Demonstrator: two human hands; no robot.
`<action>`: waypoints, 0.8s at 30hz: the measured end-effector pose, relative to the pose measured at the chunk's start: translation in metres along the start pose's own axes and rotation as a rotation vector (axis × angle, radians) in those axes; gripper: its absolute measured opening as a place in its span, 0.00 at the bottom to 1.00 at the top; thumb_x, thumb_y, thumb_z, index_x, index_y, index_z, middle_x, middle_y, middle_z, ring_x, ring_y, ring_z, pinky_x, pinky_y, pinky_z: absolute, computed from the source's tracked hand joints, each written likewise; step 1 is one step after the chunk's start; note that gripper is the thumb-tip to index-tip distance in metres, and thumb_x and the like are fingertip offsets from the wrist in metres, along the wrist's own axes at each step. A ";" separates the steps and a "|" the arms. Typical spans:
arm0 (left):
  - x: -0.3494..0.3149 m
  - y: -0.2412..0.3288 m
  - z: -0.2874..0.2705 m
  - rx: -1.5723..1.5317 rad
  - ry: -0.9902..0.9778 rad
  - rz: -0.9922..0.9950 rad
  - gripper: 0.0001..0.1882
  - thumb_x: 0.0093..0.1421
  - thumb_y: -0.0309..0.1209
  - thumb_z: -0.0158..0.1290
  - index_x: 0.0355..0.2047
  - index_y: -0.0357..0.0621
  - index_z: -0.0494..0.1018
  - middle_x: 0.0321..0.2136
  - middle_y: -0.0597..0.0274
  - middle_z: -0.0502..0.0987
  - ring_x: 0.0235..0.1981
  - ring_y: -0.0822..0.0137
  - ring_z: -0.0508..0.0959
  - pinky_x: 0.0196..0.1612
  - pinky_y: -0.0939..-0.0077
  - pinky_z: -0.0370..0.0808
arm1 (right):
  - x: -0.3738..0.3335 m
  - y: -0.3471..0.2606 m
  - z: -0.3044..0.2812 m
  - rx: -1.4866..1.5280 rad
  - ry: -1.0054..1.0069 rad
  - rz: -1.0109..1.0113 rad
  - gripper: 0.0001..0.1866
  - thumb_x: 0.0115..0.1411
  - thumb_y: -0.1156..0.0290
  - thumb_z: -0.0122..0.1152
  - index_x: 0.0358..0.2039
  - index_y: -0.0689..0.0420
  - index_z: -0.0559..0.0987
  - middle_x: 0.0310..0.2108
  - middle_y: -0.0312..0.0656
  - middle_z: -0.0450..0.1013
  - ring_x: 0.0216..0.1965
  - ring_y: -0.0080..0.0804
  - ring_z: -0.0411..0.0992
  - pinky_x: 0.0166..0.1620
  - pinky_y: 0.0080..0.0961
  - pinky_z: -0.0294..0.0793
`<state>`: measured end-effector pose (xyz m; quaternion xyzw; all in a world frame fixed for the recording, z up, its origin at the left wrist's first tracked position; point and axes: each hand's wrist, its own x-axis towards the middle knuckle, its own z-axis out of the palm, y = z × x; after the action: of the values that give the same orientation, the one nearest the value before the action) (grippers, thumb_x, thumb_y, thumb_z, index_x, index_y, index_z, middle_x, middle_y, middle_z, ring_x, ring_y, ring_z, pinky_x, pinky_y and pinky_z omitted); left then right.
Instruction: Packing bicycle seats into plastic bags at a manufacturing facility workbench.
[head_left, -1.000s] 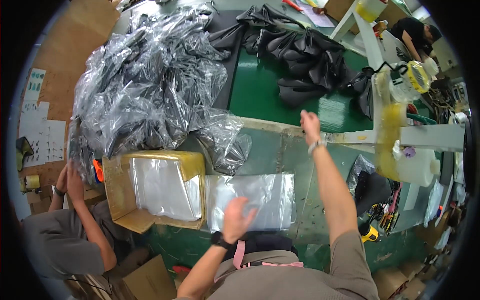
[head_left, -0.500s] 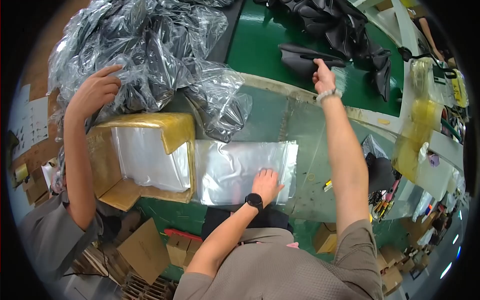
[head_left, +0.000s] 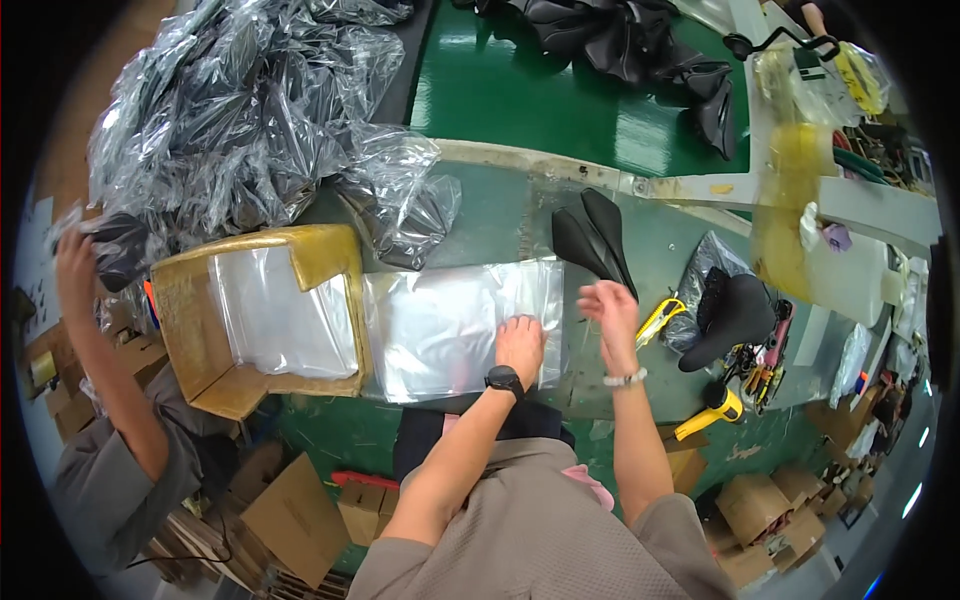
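The left hand (head_left: 520, 345) is spread, palm down, grasping nothing, and presses on the right part of a flat stack of clear bags (head_left: 435, 325) on the desk (head_left: 480, 215). Just left of that stack, farther out from the same hand, stands a cardboard box (head_left: 190, 345) with yellowish tape over its rim. It is open and contains more clear bags (head_left: 285, 315), lying in a loose sheaf.

The right hand (head_left: 612, 312) has its fingers loosely curled; whether they touch or grip anything I cannot tell. Directly beyond it, on the desk, is a black saddle (head_left: 580, 240). Its long axis slants: the broad, split end lies away from the hand, upward and a little left, while the narrow nose points back toward the hand and ends just beside it.

Right of the right hand lie a yellow utility knife (head_left: 660, 318) and, past that, a second black saddle (head_left: 738, 318). Beyond the left hand and to its left, clear wrappers enclose a heap of dark pieces (head_left: 240, 120). At far left, a co-worker's hand (head_left: 75, 262) holds another wrapped dark piece (head_left: 122, 250).
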<state>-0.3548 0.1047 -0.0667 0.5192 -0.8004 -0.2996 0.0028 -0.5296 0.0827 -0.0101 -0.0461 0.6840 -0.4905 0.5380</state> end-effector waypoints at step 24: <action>-0.022 -0.032 0.000 -1.122 -0.261 -0.388 0.13 0.63 0.34 0.48 0.36 0.35 0.75 0.25 0.65 0.75 0.28 0.73 0.73 0.35 0.78 0.71 | -0.097 0.064 -0.027 -0.293 -0.136 -0.163 0.20 0.58 0.69 0.62 0.48 0.66 0.71 0.32 0.38 0.74 0.32 0.22 0.69 0.37 0.21 0.71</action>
<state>-0.3180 0.1142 -0.0752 0.5339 -0.4046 -0.7321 0.1233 -0.4803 0.1894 0.0095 -0.2123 0.7043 -0.4235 0.5287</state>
